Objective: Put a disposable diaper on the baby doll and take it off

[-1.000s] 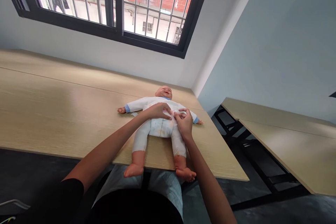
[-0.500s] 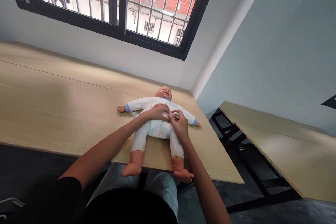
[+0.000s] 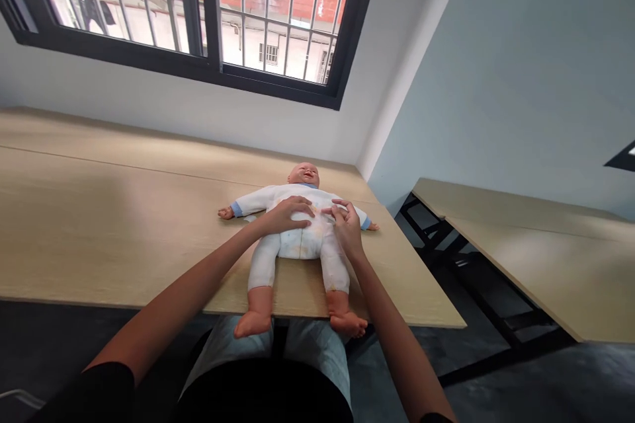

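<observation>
A baby doll (image 3: 303,174) lies on its back on the table, head away from me and feet over the near edge. It wears a white suit with blue cuffs, and around its hips is a white diaper (image 3: 300,244) with faint coloured marks. My left hand (image 3: 292,213) rests over the diaper's waist on the left, its fingers and thumb spread. On the other side of the waist, my right hand (image 3: 347,223) has its fingers apart, the tips near the doll's belly. A small white tab (image 3: 249,218) shows beside the doll's left-hand side.
The pale wooden table (image 3: 99,231) runs off to the left along the wall, under a barred window (image 3: 278,76). A second wooden table (image 3: 536,248) with a black frame stands to the right, across a gap.
My hands, which were together at the middle of the diaper's waist, have drawn apart. Left fingers have spread, and the right fingers have come out of a pinch. The camera view has shifted slightly.
</observation>
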`<state>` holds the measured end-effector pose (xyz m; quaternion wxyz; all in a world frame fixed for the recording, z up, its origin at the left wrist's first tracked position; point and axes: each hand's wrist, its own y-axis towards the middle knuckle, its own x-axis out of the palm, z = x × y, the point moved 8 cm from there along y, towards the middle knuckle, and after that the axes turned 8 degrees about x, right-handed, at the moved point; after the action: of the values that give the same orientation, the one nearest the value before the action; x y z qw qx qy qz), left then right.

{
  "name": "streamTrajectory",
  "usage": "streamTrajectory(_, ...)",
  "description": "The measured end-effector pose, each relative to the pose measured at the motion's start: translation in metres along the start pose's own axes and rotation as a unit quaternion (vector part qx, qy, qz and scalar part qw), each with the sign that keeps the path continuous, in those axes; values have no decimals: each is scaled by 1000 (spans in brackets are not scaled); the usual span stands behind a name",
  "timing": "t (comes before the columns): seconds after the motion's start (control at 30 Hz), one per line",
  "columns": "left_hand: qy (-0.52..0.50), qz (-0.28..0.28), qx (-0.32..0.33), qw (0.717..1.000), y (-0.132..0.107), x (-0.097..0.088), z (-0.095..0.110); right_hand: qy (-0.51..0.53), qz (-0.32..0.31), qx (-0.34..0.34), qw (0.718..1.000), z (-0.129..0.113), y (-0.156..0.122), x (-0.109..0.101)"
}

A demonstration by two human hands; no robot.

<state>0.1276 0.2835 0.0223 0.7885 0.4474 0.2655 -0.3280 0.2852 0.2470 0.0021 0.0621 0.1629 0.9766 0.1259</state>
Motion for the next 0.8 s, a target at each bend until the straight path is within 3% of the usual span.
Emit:
streamTrajectory(0.13, 1, 7, -1, 1000, -3, -2, 3, 7, 8, -5, 1000, -3, -1, -2)
streamTrajectory(0.37, 0, 11, -4, 1000, -2, 0, 0, -148, -71, -73, 984, -12, -8, 20)
streamTrajectory(0.6, 3, 16, -10, 1000, -4, 2, -8, -88, -29, -59, 994, -13, -8, 10)
streamTrajectory(0.8, -8, 16, -11, 1000, -3, 4, -13, -89, -80, -50, 992, -13, -11, 20)
